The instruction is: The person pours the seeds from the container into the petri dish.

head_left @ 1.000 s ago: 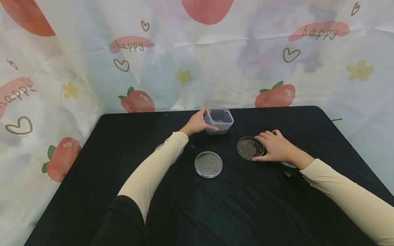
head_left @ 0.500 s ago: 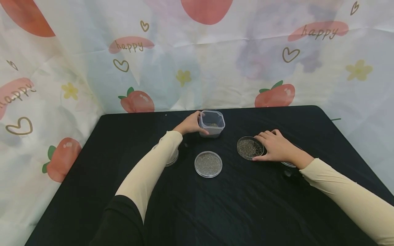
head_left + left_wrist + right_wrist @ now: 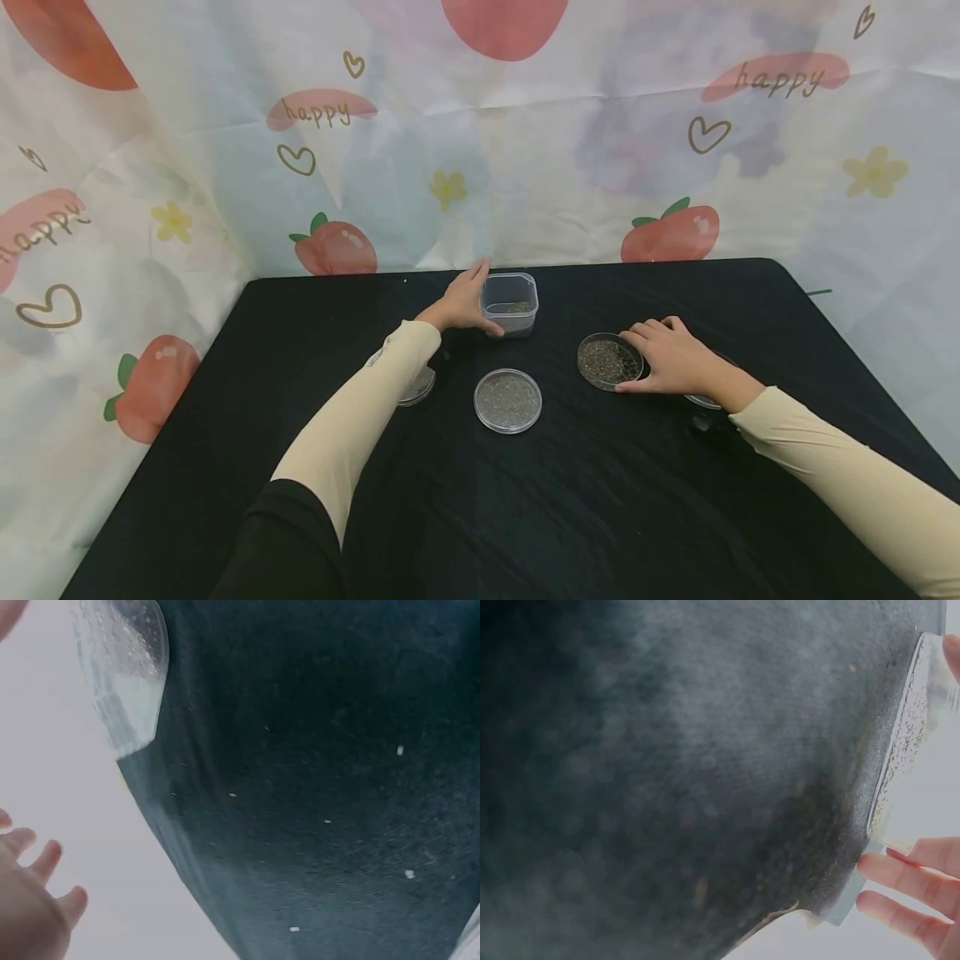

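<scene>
Near the back of the black table stands a clear square plastic tub (image 3: 516, 324) with some grains in its bottom. My left hand (image 3: 462, 302) is at its left side, fingers spread and straight; in the left wrist view the fingers (image 3: 46, 861) are apart from the tub (image 3: 127, 667). To the right, a petri dish (image 3: 606, 362) of dark brown grains rests on the cloth. My right hand (image 3: 667, 358) grips its rim between thumb and fingers, and the right wrist view has the fingertips (image 3: 877, 866) right at the dish (image 3: 900, 761).
A petri dish (image 3: 507, 402) of greyish grains lies at the middle of the black tablecloth (image 3: 525, 517). Another dish (image 3: 422, 387) is partly hidden by my left forearm, and one (image 3: 705, 402) lies under my right wrist. Behind hangs a printed curtain (image 3: 525, 167).
The tub has moved left and slightly nearer with my left hand, whose fingers have since opened and let go of it. My right hand stays at its dish.
</scene>
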### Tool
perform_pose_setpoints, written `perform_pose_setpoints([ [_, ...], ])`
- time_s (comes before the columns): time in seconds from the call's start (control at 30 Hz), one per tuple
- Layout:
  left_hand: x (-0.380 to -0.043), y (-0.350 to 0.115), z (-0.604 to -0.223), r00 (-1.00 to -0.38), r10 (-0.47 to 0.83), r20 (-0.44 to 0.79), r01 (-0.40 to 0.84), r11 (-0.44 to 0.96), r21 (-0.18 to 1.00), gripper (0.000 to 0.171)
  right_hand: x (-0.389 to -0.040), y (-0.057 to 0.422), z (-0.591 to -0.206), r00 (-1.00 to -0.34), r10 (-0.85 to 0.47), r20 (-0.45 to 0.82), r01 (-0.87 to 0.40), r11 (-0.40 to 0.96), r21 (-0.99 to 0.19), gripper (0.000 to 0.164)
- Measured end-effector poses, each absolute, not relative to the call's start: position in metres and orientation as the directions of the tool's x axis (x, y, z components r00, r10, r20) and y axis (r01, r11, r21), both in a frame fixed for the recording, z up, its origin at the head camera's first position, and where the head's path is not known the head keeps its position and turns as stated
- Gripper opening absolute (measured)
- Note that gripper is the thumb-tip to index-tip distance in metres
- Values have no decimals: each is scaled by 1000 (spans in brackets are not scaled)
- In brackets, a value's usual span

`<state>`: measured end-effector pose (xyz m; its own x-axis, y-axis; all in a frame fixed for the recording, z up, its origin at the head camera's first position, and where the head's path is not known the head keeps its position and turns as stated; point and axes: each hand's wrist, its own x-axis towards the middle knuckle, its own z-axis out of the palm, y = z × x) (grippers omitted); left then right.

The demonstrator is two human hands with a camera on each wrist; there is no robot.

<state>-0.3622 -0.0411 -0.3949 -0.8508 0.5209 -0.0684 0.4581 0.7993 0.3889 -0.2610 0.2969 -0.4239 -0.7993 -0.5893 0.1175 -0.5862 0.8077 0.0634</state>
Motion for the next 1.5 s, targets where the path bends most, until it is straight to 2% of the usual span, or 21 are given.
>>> perform_pose_setpoints([
  [0.13,-352,-29,-387,-793,608,40,589,746,310,120,-260,297,-424,-800,-589,117,-586,808,60,82],
  [0.33,-330,0,-373,-703,706,84,704,674,223,103,-260,297,-424,-800,-587,122,-584,809,62,83],
  [0.57,-312,37,-373,-599,800,41,796,600,-78,91,-260,297,-424,-807,-580,113,-575,815,76,86],
  [0.7,-307,54,-377,-558,830,-7,814,546,-200,87,-258,299,-419,-825,-559,82,-554,829,73,94],
  [1.03,-306,74,-388,-569,814,-114,799,516,-308,82,-245,329,-395,-883,-469,-5,-469,881,60,102],
  [1.5,-306,76,-397,-553,826,-113,815,507,-281,75,-223,374,-403,-916,-381,-123,-384,924,-2,109],
])
